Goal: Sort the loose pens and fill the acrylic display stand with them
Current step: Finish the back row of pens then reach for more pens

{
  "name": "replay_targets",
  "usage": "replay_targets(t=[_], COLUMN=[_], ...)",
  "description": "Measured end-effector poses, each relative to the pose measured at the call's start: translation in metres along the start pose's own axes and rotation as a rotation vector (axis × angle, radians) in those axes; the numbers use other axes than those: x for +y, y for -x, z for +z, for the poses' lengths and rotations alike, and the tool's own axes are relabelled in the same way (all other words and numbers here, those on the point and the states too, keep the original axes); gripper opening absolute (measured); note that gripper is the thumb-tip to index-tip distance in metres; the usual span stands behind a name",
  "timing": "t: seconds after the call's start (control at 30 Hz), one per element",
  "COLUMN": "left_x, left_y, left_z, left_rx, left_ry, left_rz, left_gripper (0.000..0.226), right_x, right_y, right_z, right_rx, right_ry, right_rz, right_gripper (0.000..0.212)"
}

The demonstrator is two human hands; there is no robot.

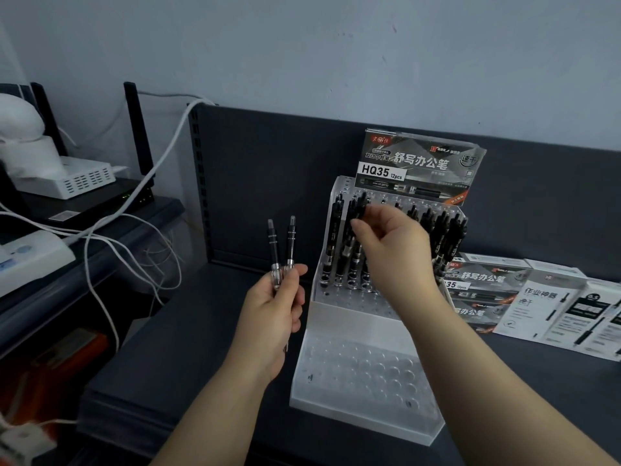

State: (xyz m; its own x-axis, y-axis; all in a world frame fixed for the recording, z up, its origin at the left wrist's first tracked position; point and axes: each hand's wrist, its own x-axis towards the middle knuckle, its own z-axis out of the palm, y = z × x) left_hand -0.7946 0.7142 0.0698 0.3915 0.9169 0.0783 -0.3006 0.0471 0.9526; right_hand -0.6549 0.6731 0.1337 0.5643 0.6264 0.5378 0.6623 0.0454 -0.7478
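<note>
My left grip (pixel 275 307) holds two black pens (pixel 290 243) upright beside the acrylic display stand (pixel 349 326); my right grip (pixel 393 247) pinches another pen (pixel 361 206) among its upper rows. I judge filling is underway; next, seat that pen in a free hole.

Stationery shop (pen boxes (pixel 484 279), slotted shelving (pixel 268 183))

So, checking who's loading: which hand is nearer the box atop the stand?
Right. The right hand is below the box, pinching a pen; the left hand is farther down-left, holding two pens.
</note>
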Motion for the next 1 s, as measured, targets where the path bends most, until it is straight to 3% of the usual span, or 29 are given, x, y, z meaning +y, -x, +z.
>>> replay_targets(t=[0.2, 0.47, 0.6, 0.77, 0.83, 1.0], left_x=[0.001, 0.002, 0.001, 0.002, 0.004, 0.002], left_y=[0.002, 0.007, 0.009, 0.015, 0.017, 0.020], left_z=[0.001, 0.003, 0.004, 0.010, 0.010, 0.015], left_rx=[0.006, -0.031, -0.076, -0.187, -0.217, -0.221], left_ry=[0.029, 0.014, -0.004, 0.000, 0.019, -0.030], left_rz=[-0.006, 0.011, 0.026, 0.039, 0.036, 0.045], left_gripper=[0.017, 0.017, 0.022, 0.027, 0.027, 0.024], right_x=[0.002, -0.004, -0.007, -0.011, -0.007, 0.002], right_y=[0.006, 0.010, 0.024, 0.038, 0.038, 0.036], right_z=[0.005, 0.001, -0.004, -0.003, -0.006, -0.005], right_rx=[-0.083, -0.099, -0.115, -0.473, -0.546, -0.482], right_ry=[0.262, 0.329, 0.140, -0.360, -0.472, -0.554], right_rz=[-0.033, -0.075, -0.060, 0.148, 0.186, 0.291], right_gripper=[0.030, 0.027, 0.012, 0.021, 0.024, 0.011])
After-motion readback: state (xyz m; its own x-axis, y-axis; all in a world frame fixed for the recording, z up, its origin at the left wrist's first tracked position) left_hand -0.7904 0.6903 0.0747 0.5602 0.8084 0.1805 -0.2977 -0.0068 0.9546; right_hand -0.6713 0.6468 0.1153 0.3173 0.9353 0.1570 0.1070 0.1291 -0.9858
